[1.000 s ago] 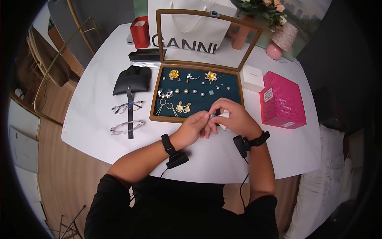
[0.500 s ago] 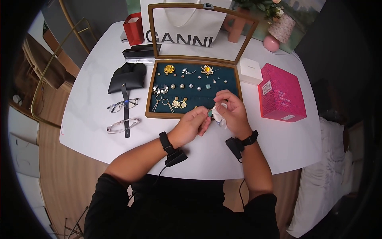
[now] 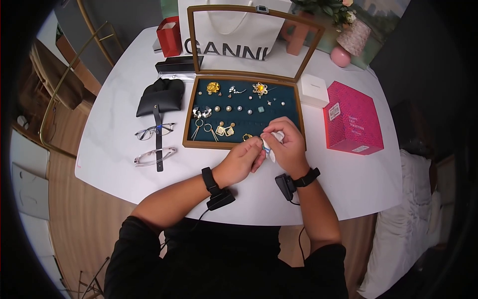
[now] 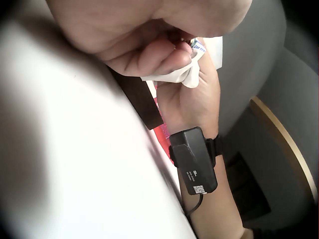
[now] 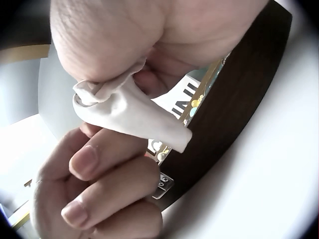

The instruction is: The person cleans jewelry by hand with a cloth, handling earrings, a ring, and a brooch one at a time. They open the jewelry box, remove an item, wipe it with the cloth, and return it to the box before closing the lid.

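Just in front of the open jewellery box point(image 3: 199, 144), both hands meet over a small green-stone earring point(image 4: 193, 43). My left hand point(image 3: 241, 160) pinches the earring between thumb and fingertips; in the head view it is mostly hidden. A white cloth point(image 5: 134, 112) with blue print is bunched in my right hand point(image 3: 288, 149), its folds pressed up against the earring. One corner of the cloth hangs below the fingers. On the box's dark green lining lie a similar green square stone point(image 3: 261, 109), a row of pearl studs point(image 3: 228, 108) and two gold flower-like pieces.
Left of the box are a black pouch point(image 3: 159, 98) with a strap and two pairs of glasses point(image 3: 155, 156). To the right stand a white box point(image 3: 313, 91) and a pink box point(image 3: 352, 119). Behind the raised glass lid is a white paper bag point(image 3: 234, 40).
Half a second ago the green stone showed beside the cloth, with the right hand's fingers lifted. Now the right fingers have come down and in, bringing the cloth onto the earring.
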A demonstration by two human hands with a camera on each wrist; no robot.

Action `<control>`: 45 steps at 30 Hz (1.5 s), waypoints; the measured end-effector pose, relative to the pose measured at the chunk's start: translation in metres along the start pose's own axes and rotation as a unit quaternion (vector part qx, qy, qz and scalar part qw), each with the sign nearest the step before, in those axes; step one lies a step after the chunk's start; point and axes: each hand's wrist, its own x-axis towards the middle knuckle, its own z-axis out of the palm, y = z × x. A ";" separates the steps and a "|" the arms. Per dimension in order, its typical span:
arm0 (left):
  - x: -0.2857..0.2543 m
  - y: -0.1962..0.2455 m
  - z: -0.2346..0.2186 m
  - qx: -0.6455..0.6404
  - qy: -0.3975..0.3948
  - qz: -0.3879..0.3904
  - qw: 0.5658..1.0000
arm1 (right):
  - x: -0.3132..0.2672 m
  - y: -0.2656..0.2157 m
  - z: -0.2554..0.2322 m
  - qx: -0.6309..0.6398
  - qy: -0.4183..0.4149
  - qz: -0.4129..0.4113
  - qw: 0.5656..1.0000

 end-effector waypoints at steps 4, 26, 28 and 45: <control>-0.001 0.007 0.002 0.024 0.025 -0.013 0.999 | 0.001 -0.013 0.002 -0.066 -0.019 -0.039 0.997; 0.003 -0.004 0.000 0.021 0.035 0.012 0.999 | 0.001 -0.018 0.002 -0.119 -0.024 -0.066 0.990; 0.002 -0.002 0.002 0.030 0.037 0.012 0.999 | 0.001 -0.019 0.002 -0.118 -0.022 -0.068 0.991; 0.000 -0.002 0.004 0.075 0.019 0.028 0.997 | 0.004 -0.010 -0.007 -0.113 -0.017 0.028 0.993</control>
